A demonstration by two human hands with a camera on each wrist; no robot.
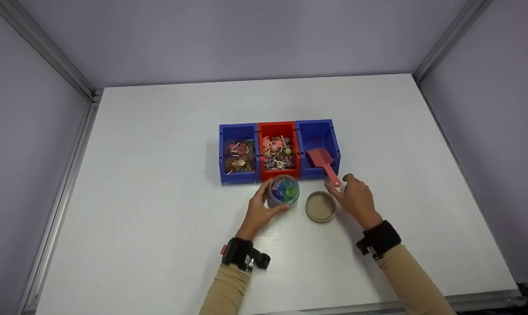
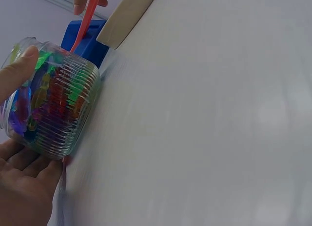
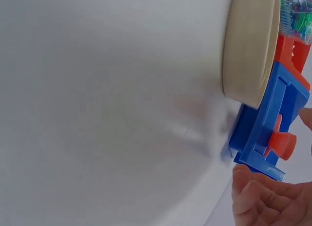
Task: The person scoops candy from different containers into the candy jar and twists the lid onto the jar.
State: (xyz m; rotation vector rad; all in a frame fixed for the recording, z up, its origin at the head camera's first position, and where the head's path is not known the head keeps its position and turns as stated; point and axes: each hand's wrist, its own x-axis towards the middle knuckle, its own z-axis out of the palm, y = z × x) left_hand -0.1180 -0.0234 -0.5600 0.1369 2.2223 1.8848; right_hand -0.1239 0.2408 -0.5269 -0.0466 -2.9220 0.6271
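Observation:
My left hand (image 1: pixel 257 214) holds a clear ribbed jar (image 1: pixel 283 191), its thumb on one side and fingers on the other. Colourful translucent pieces (image 2: pixel 51 94) fill the jar, and its mouth is uncovered. A red scoop (image 1: pixel 320 158) leans in the right blue bin (image 1: pixel 335 144), its handle sticking out over the front edge. Around that handle's end, my right hand (image 1: pixel 357 199) spreads thumb and fingers apart; in the right wrist view the handle (image 3: pixel 282 145) lies between them, not gripped. Beside the jar sits a round beige lid (image 1: pixel 320 206), hollow side up.
A red bin (image 1: pixel 298 168) with small lollipop-like pieces stands in the middle of the row. The left blue bin (image 1: pixel 222 164) holds more stick-like and translucent pieces. A few small pieces lie in the right bin. White table (image 1: pixel 159 218) surrounds everything, with grey walls behind and beside.

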